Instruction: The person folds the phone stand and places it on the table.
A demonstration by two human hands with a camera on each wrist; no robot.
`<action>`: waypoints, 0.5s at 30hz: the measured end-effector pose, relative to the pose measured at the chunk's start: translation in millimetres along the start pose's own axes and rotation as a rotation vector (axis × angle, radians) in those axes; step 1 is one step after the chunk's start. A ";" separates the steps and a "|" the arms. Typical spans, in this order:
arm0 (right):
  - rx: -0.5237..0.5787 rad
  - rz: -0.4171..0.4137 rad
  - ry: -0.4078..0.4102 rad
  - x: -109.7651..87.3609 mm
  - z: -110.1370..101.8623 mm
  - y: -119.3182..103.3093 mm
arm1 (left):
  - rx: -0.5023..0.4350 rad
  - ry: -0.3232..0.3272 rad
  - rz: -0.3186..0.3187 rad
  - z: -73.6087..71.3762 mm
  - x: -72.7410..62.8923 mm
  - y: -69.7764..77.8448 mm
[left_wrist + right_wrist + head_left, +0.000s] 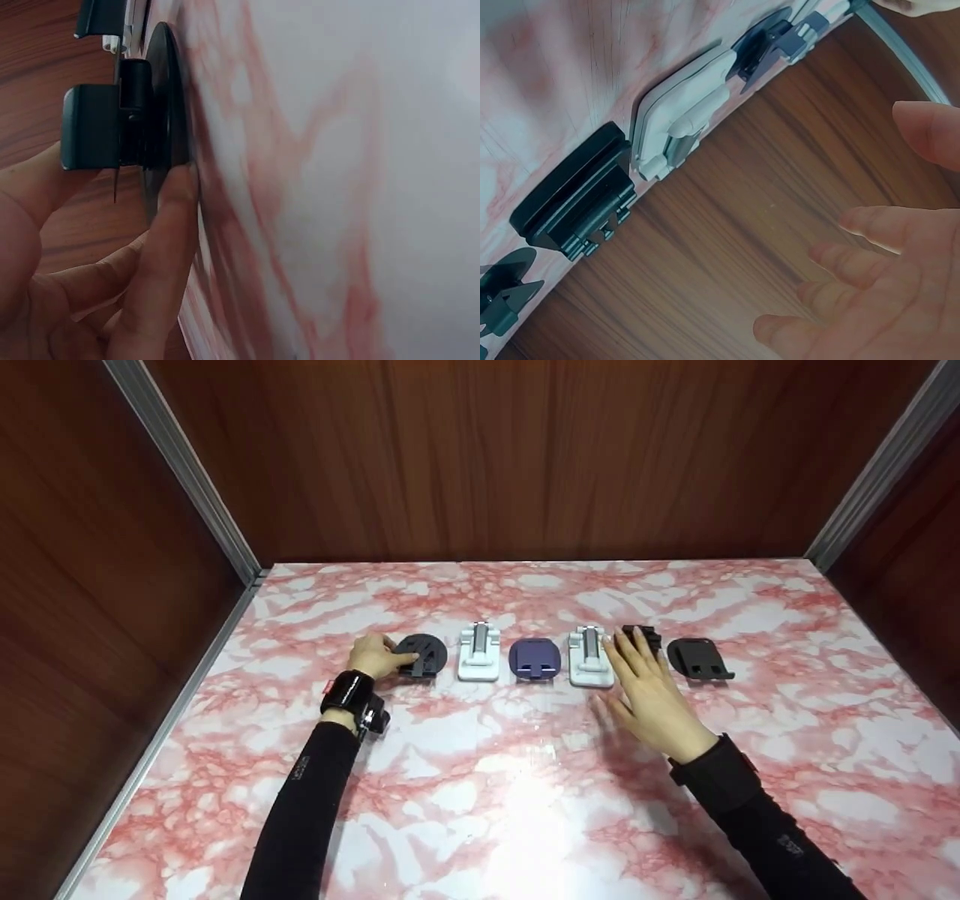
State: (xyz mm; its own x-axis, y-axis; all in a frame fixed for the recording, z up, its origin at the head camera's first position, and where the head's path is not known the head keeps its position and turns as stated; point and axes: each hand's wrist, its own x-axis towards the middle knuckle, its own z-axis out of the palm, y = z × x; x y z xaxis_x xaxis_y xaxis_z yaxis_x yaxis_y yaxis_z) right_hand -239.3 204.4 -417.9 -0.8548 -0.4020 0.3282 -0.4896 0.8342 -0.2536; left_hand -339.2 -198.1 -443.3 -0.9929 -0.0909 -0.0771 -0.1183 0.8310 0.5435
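My left hand [371, 656] pinches the left edge of a black phone stand [430, 648] with a round base, at the left end of a row of phone stands. The left wrist view shows fingers at the edge of that base, which stays close to the tabletop. My right hand [651, 696] has its fingers spread and holds nothing. In the head view it overlaps a black folded phone stand [651, 638] and lies beside a white phone stand [591, 673]. The right wrist view shows its fingers apart from the black folded stand [577, 195].
Between the hands are another white phone stand [478, 670] and a purple round-based one [534, 654]. A dark round-based stand [697, 655] ends the row on the right. Brown wood-look panels [525, 457] enclose the pink-and-white marbled table [465, 780] at back and sides.
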 end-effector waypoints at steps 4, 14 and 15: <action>-0.006 -0.002 -0.005 0.0 0.8 0.2 | 0.046 0.022 -0.013 2.1 0.3 2.0; -0.026 0.012 -0.022 0.3 3.6 2.2 | 0.212 0.105 -0.039 -0.2 -6.6 17.7; -0.027 0.012 -0.022 0.2 3.6 2.4 | 0.223 0.111 -0.032 -0.8 -7.4 19.8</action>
State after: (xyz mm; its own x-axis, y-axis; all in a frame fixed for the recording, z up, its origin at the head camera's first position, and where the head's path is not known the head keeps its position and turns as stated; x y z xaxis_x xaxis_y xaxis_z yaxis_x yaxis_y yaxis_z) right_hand -241.2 205.0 -421.7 -0.8641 -0.4002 0.3052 -0.4750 0.8488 -0.2321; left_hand -334.2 -181.4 -431.3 -0.9856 -0.1691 0.0077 -0.1562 0.9260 0.3436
